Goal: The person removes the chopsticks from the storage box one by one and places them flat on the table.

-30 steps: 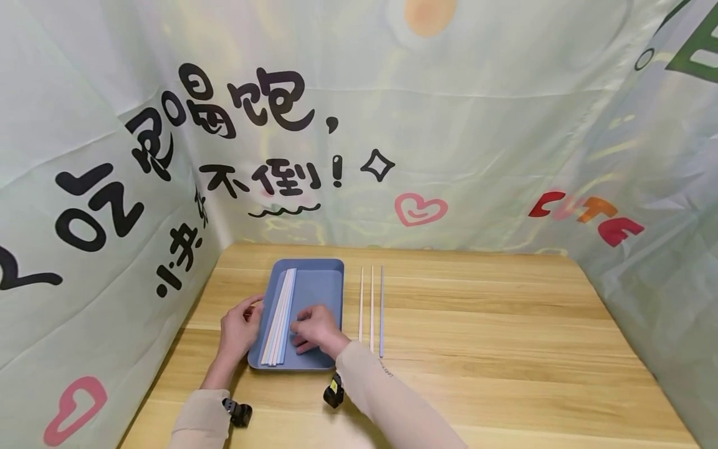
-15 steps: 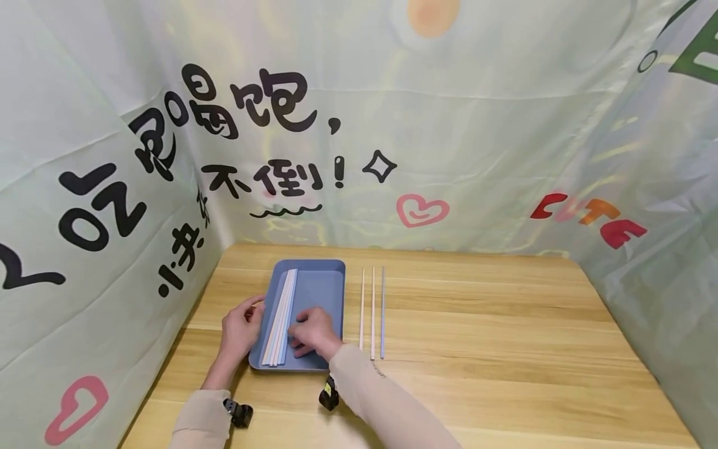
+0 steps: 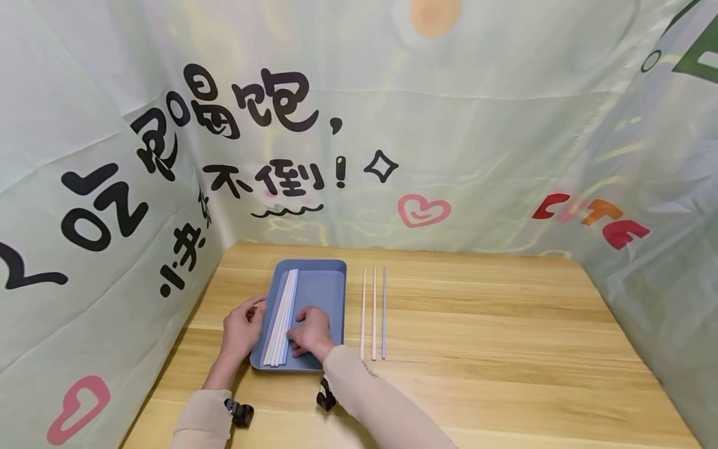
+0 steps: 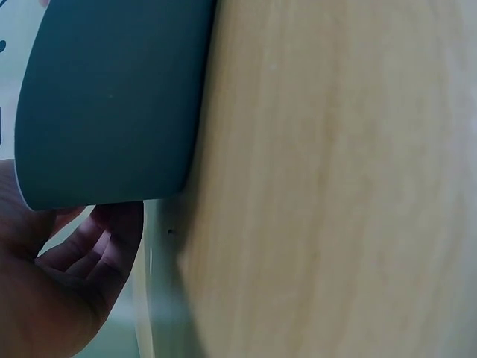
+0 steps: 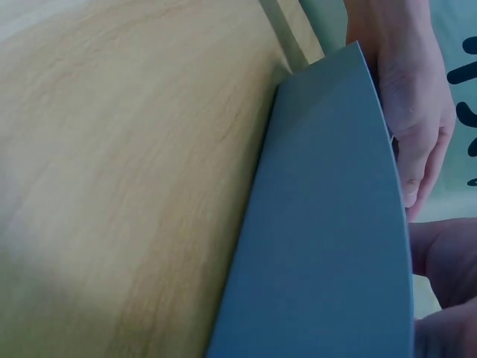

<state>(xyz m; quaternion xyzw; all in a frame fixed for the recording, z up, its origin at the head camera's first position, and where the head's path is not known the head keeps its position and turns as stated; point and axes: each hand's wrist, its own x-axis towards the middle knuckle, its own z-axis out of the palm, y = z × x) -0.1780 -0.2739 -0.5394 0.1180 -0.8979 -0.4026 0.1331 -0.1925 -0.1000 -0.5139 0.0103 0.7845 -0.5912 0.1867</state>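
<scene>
A blue rectangular tray point(image 3: 318, 293) lies on the table, with a bundle of several pink, white and blue chopsticks point(image 3: 282, 318) along its left side. My left hand point(image 3: 244, 324) holds the tray's left rim, thumb at the top edge and fingers against the outer wall, which the left wrist view shows close to the tray wall point(image 4: 112, 104). Over the tray, my right hand point(image 3: 312, 332) has curled fingers, its fingertips right at the bundle's blue right edge. I cannot tell whether it pinches a chopstick. In the right wrist view the tray wall hides its fingertips.
Right of the tray, three chopsticks point(image 3: 374, 312) lie side by side on the wooden table point(image 3: 493, 349), two pinkish and one blue. The right sleeve point(image 3: 359, 374) passes close to their near ends. Printed cloth point(image 3: 477, 143) walls in the back and sides.
My right hand has moved slightly left, from the tray's middle up to the chopstick bundle, and its fingers have drawn closer together. The left hand stays at the tray's rim.
</scene>
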